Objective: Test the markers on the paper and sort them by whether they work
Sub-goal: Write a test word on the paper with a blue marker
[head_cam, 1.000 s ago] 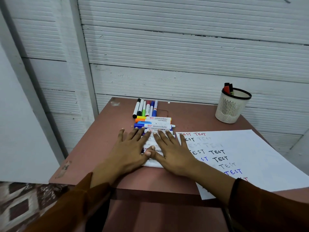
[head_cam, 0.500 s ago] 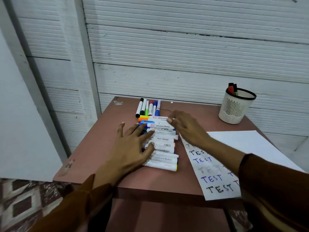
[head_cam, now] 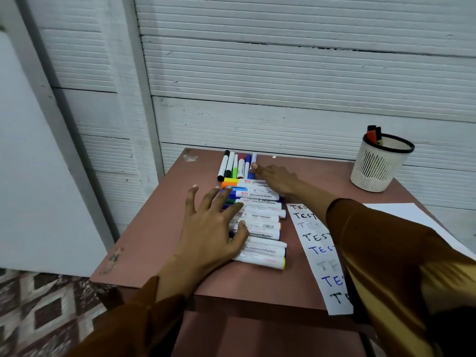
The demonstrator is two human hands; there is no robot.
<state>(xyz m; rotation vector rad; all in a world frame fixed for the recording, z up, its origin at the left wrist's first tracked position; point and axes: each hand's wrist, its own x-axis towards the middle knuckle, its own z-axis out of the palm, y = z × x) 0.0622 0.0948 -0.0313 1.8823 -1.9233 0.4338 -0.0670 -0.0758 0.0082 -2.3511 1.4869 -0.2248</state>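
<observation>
A stack of several white whiteboard markers (head_cam: 262,228) lies crosswise in the middle of the brown table (head_cam: 164,228). Behind it several thinner markers (head_cam: 235,167) lie side by side, pointing at the wall. My left hand (head_cam: 213,228) rests flat with spread fingers on the left ends of the stacked markers. My right hand (head_cam: 277,180) reaches over the stack's far end, its fingertips touching the blue marker at the right of the far row. The white paper (head_cam: 316,251) with rows of "TEST" lies to the right, partly under my right sleeve.
A white mesh pen cup (head_cam: 378,167) with a black rim stands at the table's back right and holds a red and a black marker. A white slatted wall runs right behind the table. Patterned floor shows at lower left.
My right hand has left the stack beside my left hand and reached forward to the far row of markers. My left hand stays on the stack. The view has shifted slightly.
</observation>
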